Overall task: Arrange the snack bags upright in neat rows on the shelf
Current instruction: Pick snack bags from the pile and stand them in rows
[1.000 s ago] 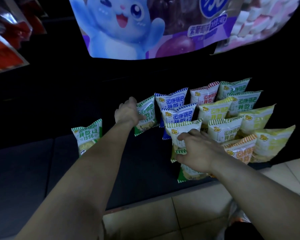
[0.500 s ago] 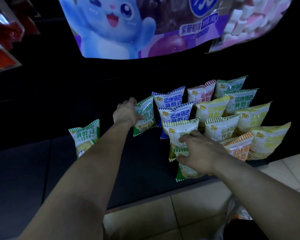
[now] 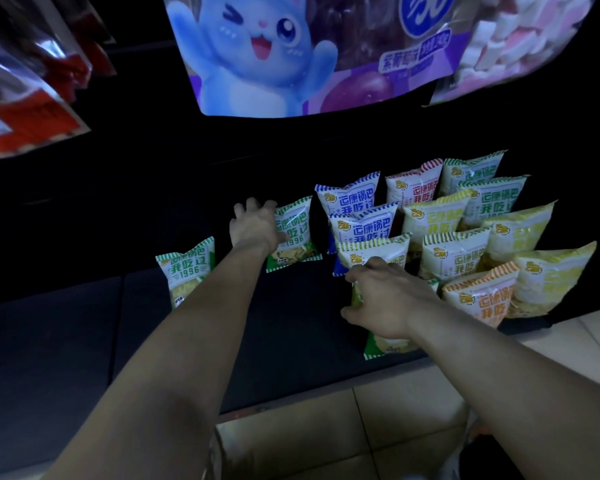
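a dim shop shelf seen from above, with two bare arms reaching in. over the last second almost nothing on the shelf moves. the view only shifts a little, and both hands stay on the same bags.

the left hand point(image 3: 253, 226) holds the left edge of a green bag point(image 3: 297, 233) that stands near the back, leaning slightly. the light is poor, but the thumb seems to lie across the bag's front with the fingers behind. the right hand point(image 3: 385, 301) grasps the front bag point(image 3: 383, 344), fingers curled over its top and thumb at its left side. this bag stands at the shelf's front lip, touching the striped bag behind it. judging from this, the step is steadying and squaring, not carrying, and neither bag is let go yet.

to the right, the rows of bags point(image 3: 465, 237) stand packed, overlapping front to back. a lone bag point(image 3: 187, 268) stands well apart on the left, outside any row. between it and the green bag, and across the dark shelf point(image 3: 291, 323) in front, there is open room to slide bags leftward. the shelf's front edge meets the tiled floor point(image 3: 395, 427) just below the right hand, so a nudge forward could tip the front bag off.
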Demonstrator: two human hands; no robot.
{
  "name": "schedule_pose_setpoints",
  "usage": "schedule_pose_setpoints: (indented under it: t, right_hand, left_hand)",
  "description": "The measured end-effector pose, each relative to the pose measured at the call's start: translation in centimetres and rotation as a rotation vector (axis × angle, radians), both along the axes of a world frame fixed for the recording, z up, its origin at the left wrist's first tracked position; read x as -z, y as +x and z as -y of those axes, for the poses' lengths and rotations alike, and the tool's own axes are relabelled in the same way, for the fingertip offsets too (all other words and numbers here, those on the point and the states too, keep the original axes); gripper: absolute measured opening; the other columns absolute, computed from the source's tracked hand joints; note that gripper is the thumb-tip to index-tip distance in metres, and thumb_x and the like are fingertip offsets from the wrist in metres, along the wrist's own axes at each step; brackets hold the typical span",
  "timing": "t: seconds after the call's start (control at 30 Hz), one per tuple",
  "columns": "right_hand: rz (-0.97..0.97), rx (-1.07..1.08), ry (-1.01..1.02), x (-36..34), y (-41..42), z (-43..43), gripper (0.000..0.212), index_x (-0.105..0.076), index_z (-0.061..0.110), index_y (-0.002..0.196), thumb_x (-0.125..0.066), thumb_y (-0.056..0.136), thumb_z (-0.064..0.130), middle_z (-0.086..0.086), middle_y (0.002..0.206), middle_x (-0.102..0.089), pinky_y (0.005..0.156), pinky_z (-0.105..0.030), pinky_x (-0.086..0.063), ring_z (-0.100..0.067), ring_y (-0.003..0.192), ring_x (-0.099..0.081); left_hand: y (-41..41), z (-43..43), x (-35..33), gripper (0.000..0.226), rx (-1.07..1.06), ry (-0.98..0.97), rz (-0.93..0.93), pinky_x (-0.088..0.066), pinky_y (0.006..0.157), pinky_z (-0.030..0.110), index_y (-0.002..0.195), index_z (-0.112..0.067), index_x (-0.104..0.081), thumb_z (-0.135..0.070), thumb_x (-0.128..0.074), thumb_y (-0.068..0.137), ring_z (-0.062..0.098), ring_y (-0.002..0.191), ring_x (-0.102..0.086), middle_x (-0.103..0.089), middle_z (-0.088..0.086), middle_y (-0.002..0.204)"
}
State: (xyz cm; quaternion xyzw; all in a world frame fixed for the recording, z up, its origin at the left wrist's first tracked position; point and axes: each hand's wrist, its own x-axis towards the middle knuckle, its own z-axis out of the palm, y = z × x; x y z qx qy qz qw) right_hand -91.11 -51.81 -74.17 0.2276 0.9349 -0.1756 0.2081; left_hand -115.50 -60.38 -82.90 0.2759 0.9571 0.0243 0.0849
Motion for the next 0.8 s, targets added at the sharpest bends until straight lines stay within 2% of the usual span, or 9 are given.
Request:
schedule_pose_setpoints:
  t: [0.1,0.2,0.3,0.43,0.6,0.7,0.8]
  right_hand:
    - [0.004,-0.016,0.007,-0.3,-0.4,0.6,0.063,-0.043,0.027,0.139,-0.06,0.086,0.055,-0.002,0.134,-0.041,0.095,-0.043,-0.044,-0.027,0.127,-0.04]
    - [0.006,-0.05,0.002,-0.6,-1.0,1.8,0.062,-0.043,0.024,0.139,-0.059,0.087,0.054,-0.003,0.136,-0.04,0.095,-0.044,-0.045,-0.028,0.126,-0.04]
    - [-0.022,-0.081,-0.009,-0.8,-1.9,3.5,0.061,-0.044,0.023,0.138,-0.059,0.087,0.053,-0.005,0.142,-0.038,0.096,-0.045,-0.044,-0.028,0.129,-0.039]
    - [-0.051,-0.13,-0.007,-0.6,-3.5,6.4,0.062,-0.042,0.024,0.141,-0.058,0.088,0.051,-0.004,0.144,-0.037,0.097,-0.046,-0.044,-0.029,0.129,-0.038]
    - [0.015,-0.225,0.028,1.4,-5.3,8.6,0.059,-0.042,0.025,0.14,-0.055,0.089,0.052,-0.002,0.142,-0.037,0.078,-0.039,-0.041,-0.027,0.127,-0.04]
    - [0.035,-0.264,0.08,3.5,-7.7,8.7,0.061,-0.04,0.023,0.143,-0.055,0.09,0.05,-0.005,0.144,-0.038,0.092,-0.043,-0.044,-0.028,0.128,-0.04]
    - [0.053,-0.197,-0.01,6.7,-11.7,9.6,0.065,-0.039,0.021,0.145,-0.057,0.09,0.051,-0.008,0.147,-0.038,0.1,-0.046,-0.043,-0.029,0.132,-0.038]
  left_hand:
    - [-0.1,1.4,-0.7,0.089,-0.04,0.056,0.006,-0.045,0.092,0.049,0.145,-0.022,-0.034,-0.06,-0.073,0.075,0.037,0.128,-0.033,-0.037,0.013,0.141]
    - [-0.6,4.8,-1.7,0.084,-0.076,0.128,0.001,-0.044,0.096,0.05,0.145,-0.022,-0.035,-0.056,-0.071,0.078,0.035,0.129,-0.033,-0.037,0.013,0.142]
    - [-0.8,9.9,-2.2,0.079,-0.138,0.104,0.018,-0.042,0.1,0.048,0.145,-0.024,-0.036,-0.055,-0.069,0.081,0.033,0.131,-0.032,-0.038,0.01,0.144]
    - [-0.8,17.9,-1.2,0.076,-0.201,0.03,0.07,-0.043,0.099,0.049,0.145,-0.025,-0.037,-0.056,-0.067,0.083,0.033,0.13,-0.034,-0.041,0.008,0.143]
    - [-0.2,24.1,0.9,0.081,-0.305,0.0,0.207,-0.042,0.099,0.05,0.145,-0.024,-0.036,-0.064,-0.064,0.08,0.035,0.132,-0.031,-0.04,0.009,0.145]
    - [-0.3,24.9,1.8,0.08,-0.274,-0.001,0.227,-0.042,0.099,0.049,0.146,-0.025,-0.033,-0.065,-0.061,0.082,0.032,0.132,-0.033,-0.038,0.006,0.147]
    - [-1.1,25.1,1.6,0.079,-0.184,-0.029,0.242,-0.041,0.101,0.047,0.146,-0.024,-0.033,-0.063,-0.06,0.084,0.031,0.131,-0.035,-0.038,0.006,0.146]
